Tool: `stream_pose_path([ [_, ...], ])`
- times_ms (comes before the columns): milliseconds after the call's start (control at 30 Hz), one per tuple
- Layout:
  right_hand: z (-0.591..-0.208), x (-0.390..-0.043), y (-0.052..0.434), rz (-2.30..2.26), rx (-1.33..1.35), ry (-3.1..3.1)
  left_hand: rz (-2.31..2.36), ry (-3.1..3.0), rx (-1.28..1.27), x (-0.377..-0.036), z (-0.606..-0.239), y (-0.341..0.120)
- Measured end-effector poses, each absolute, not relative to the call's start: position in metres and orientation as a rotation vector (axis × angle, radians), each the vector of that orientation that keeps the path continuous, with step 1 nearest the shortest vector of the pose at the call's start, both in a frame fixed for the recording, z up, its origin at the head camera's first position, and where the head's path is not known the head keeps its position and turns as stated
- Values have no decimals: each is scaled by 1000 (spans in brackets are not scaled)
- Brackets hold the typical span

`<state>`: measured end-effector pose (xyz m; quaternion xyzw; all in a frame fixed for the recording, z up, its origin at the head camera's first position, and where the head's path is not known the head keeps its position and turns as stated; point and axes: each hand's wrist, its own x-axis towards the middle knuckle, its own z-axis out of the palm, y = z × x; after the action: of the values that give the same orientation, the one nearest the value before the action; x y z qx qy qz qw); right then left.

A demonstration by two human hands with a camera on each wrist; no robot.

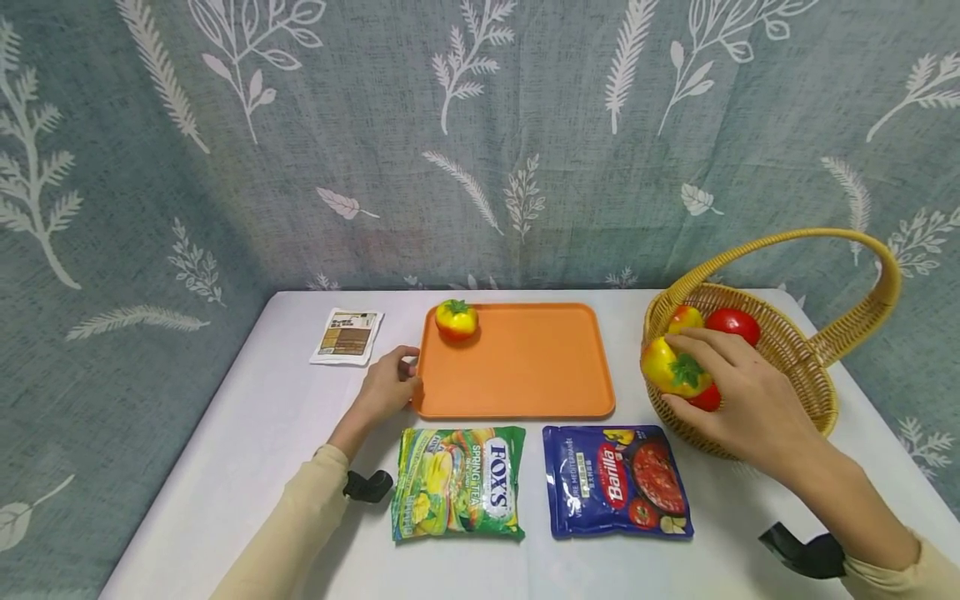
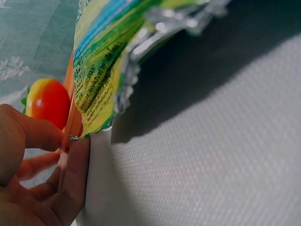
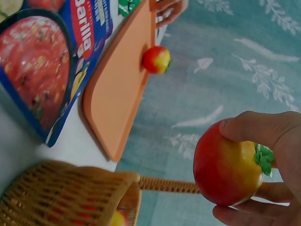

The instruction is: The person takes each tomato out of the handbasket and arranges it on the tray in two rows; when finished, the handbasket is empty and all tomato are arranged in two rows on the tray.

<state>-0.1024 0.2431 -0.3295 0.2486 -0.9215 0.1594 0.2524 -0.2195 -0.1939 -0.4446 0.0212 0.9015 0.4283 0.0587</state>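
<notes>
My right hand (image 1: 738, 396) holds a yellow-and-red fruit with a green leafy top (image 1: 675, 367) over the near-left rim of the wicker basket (image 1: 795, 367). The right wrist view shows the thumb and fingers round this fruit (image 3: 228, 165), its red side outward. At the left, my left hand (image 1: 386, 385) pinches the left edge of the orange tray (image 1: 517, 358); thumb and fingers meet at the rim in the left wrist view. A similar fruit (image 1: 456, 320) sits in the tray's far-left corner. Inside the basket lie a red fruit (image 1: 732, 323) and others, partly hidden by my hand.
A green Fox's candy bag (image 1: 459, 483) and a blue Barilla sauce pouch (image 1: 618, 482) lie in front of the tray. Left of it is a small white-and-brown packet (image 1: 348, 336). The basket's tall handle (image 1: 795, 233) arches up at the right. A patterned curtain (image 1: 480, 150) hangs behind.
</notes>
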Motion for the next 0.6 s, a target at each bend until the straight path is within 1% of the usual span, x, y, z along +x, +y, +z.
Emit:
stream_pose_path([
  [600,-330,-114,213,440,768,-2507,1307,2703,32,-219,-444,-193],
])
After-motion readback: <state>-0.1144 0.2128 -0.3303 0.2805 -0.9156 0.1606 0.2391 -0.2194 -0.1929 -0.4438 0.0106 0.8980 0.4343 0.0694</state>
